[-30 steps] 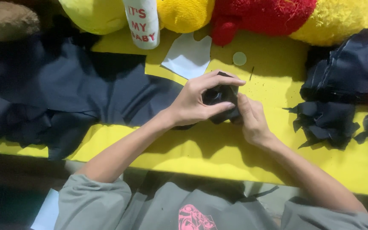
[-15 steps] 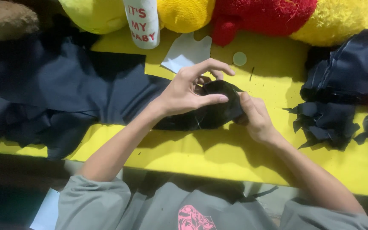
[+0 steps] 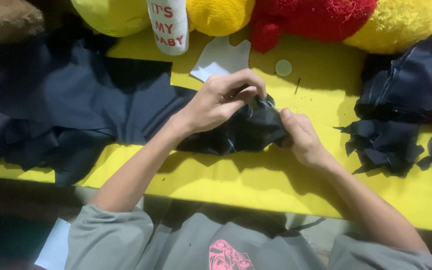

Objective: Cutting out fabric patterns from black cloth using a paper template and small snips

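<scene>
A yellow cloth-covered table [image 3: 226, 185] carries navy fabric pieces. At its middle, the left hand [image 3: 221, 100] pinches a dark fabric piece [image 3: 241, 132], and the right hand [image 3: 301, 137] grips its right edge, fingers closed.

Both bare forearms reach forward from grey sleeves and converge. The left hand [image 3: 221, 100] arches over, fingers curled and pinching at the tips. The right hand [image 3: 301, 137] lies lower, thumb pressing forward.

Your hands pinch matt dark navy cloth [image 3: 246, 131]; it lies on smooth yellow fabric [image 3: 236, 180]. Fuzzy plush toys [image 3: 321, 17] sit at twelve o'clock.
</scene>
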